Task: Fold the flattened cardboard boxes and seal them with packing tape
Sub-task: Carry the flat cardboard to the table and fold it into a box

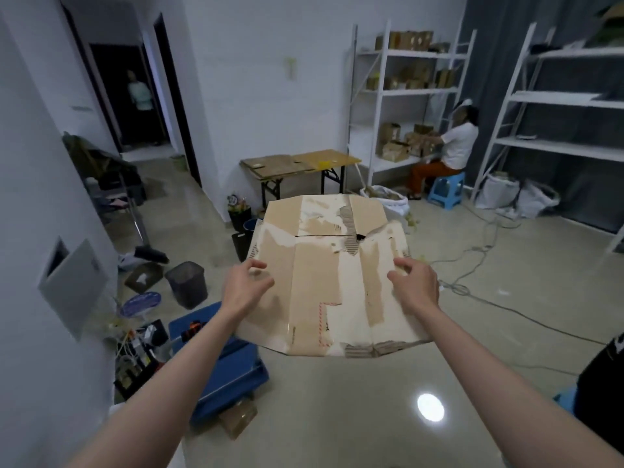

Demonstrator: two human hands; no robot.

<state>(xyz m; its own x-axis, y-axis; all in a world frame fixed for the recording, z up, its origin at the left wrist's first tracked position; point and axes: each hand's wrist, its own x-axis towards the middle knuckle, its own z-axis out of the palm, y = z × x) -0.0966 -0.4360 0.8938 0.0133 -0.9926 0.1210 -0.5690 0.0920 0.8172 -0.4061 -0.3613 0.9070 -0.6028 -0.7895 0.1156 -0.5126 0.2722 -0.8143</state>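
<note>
A worn, flattened cardboard box [332, 275] with torn paper and tape remnants hangs level in the air in front of me, above the floor. My left hand [244, 288] holds its left edge, with curled fingers lying over the top face. At the right edge my right hand [415, 285] holds on the same way. The box's far flaps are split by a seam with a small hole. No packing tape roll shows in the view.
A blue bin [233, 363] and a dark wastebasket [187, 283] stand on the floor at the left amid clutter. A folding table [337, 160] with flat cardboard stands by the far wall. White shelves [405, 92], a seated person [456, 146] and floor cables [472, 265] lie to the right.
</note>
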